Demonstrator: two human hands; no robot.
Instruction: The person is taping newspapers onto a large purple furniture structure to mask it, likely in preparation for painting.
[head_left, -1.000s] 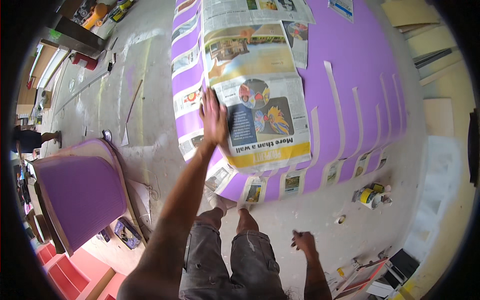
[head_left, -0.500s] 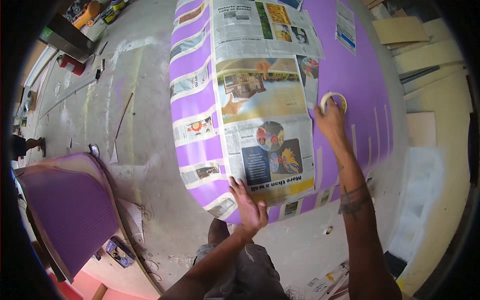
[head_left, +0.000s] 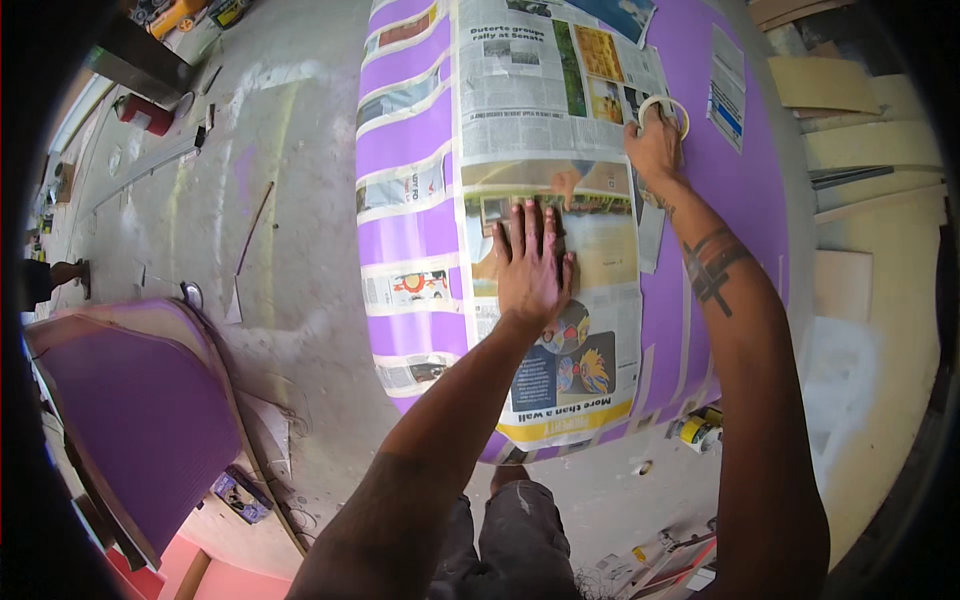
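A large, rounded purple panel (head_left: 752, 205) lies in front of me, partly covered with newspaper sheets (head_left: 520, 130). Along its left side, purple bands alternate with newspaper strips (head_left: 395, 192) edged in pale tape. My left hand (head_left: 535, 262) rests flat on the middle sheet, fingers spread. Farther off, at the right edge of the newspaper, my right hand (head_left: 655, 152) grips a roll of masking tape (head_left: 683, 120). Whether a length of tape runs from the roll cannot be made out. Thin pale tape lines (head_left: 684, 345) mark the purple near my right forearm.
Another purple panel (head_left: 140, 430) stands at lower left, with a small box (head_left: 240, 495) beside it. A thin stick (head_left: 255, 228) and a red container (head_left: 143, 115) are on the concrete floor. Yellowish boards (head_left: 825, 85) lie at the right. Another person's foot (head_left: 70, 275) shows far left.
My left hand has gone from the panel's near edge to the middle of the newspaper. The right hand has moved farther away, still holding the tape roll. The view has shifted slightly.
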